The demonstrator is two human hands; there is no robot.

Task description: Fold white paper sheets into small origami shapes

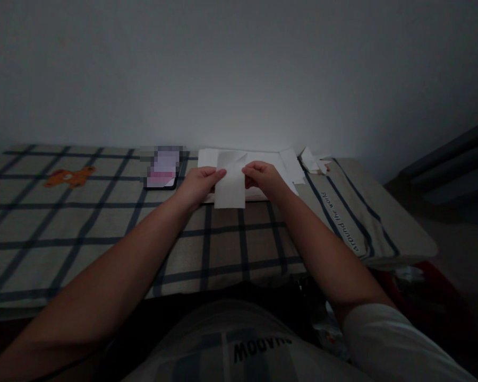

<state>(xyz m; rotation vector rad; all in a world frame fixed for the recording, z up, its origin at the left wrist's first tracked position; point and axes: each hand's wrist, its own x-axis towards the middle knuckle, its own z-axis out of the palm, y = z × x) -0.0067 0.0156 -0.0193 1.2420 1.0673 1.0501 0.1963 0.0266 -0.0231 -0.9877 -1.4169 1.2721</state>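
Observation:
Between my two hands a small rectangular sheet of white paper [230,188] is held up, its top edge folded or curled over. My left hand [201,183] pinches its left side, thumb on the near face. On the other side my right hand [262,178] has thumb and fingertips closed on the right edge, near the top. Behind and under the held sheet, more white paper sheets [207,158] lie flat on the cloth, partly hidden by my hands. One white piece [290,162] sits at their right side.
A checked cloth [175,254] covers the table up to the wall [239,74]. To the left lie a phone [165,168] with a lit screen and an orange bear-shaped piece [69,177]. Crumpled paper [313,161] rests at the right. Below the table's right edge is a red container [434,292].

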